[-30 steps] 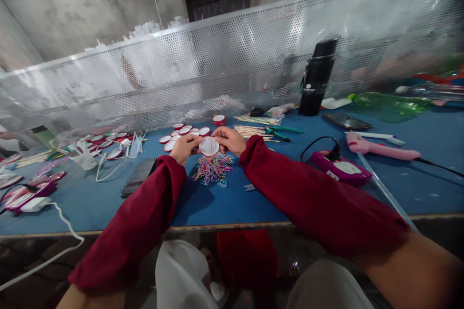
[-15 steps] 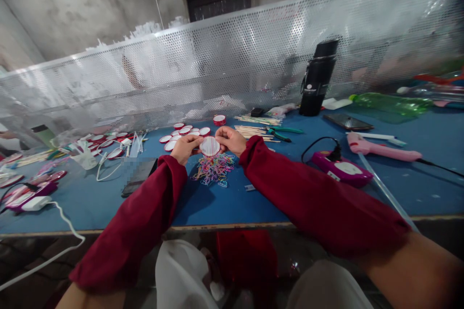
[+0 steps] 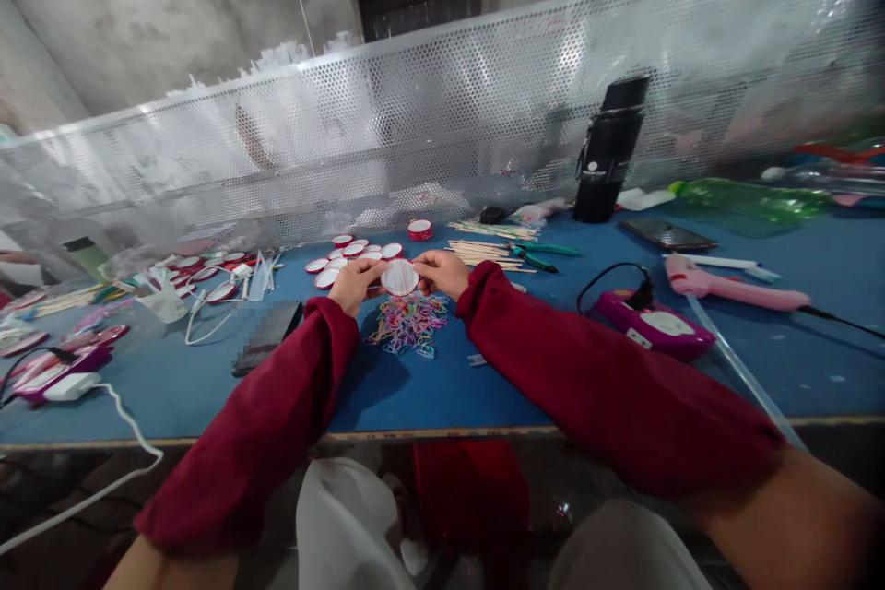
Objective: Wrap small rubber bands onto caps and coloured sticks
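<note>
A small round white disc [image 3: 399,277] with a thin red rim is held up between both hands, thin lines running across its face. My left hand [image 3: 356,284] pinches its left edge with closed fingers. On the opposite edge, my right hand [image 3: 443,273] grips with thumb and fingertips. Just below the disc lies a heap of thin colourful loops [image 3: 407,327], like small rubber bands. Behind my left hand, several red-rimmed white discs [image 3: 336,265] lie flat on the blue table [image 3: 429,401]. A taller red-sided round piece [image 3: 419,230] sits farther back.
Wooden sticks [image 3: 480,253] and green-handled pliers [image 3: 543,252] lie beyond my right hand. To the right are a purple power strip [image 3: 654,324], pink glue gun [image 3: 739,284], phone [image 3: 667,234] and black flask [image 3: 612,152]. A perforated metal panel [image 3: 442,129] borders the back.
My right hand's fingers have shifted slightly at the disc's edge, and the hand sits a little lower. The disc stays between both hands; the rest of the table looks the same.
</note>
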`<state>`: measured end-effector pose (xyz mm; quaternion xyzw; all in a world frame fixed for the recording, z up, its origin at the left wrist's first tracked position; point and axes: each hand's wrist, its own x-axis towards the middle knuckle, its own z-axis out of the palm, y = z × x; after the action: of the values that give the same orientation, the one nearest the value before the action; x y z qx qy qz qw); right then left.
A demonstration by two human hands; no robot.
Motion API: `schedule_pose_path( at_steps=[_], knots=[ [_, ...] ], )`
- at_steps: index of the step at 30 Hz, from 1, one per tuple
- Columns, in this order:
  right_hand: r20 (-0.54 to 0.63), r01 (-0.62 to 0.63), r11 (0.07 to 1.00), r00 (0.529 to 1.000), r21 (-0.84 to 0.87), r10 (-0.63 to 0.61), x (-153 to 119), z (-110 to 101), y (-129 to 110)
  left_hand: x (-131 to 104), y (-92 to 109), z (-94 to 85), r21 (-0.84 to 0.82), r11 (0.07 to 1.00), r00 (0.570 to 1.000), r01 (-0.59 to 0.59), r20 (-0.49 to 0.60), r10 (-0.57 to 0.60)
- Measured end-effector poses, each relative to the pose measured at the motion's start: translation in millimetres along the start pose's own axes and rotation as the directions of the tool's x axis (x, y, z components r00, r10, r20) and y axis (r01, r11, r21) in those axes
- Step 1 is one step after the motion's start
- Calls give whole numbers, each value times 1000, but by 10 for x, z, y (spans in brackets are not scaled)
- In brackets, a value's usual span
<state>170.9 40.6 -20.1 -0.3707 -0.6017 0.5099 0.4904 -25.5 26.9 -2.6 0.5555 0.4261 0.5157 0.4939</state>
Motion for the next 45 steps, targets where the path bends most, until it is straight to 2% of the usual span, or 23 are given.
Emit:
schedule_pose_path(
  at_steps=[6,11,22,27,42,45],
  knots=[
    [10,-2,1000,1000,-27,2,-8,20,5,-52,61,9,93,996,999,-10,32,7],
    [53,18,998,999,-67,-15,-34,39,-3,-45,48,21,154,987,999,-39,6,39],
    [70,22,999,997,-36,-19,-42,49,2,-16,28,13,165,985,998,-47,-38,54],
    [60,20,999,998,-34,-18,-38,49,10,-15,30,4,175,983,998,-63,-8,66],
    [41,10,1000,999,-3,-9,-63,66,-20,-21,26,8,205,974,995,-95,-11,99],
    [13,-4,1000,1000,15,4,-47,61,-17,-41,34,35,231,961,988,-151,57,141]
  ],
)
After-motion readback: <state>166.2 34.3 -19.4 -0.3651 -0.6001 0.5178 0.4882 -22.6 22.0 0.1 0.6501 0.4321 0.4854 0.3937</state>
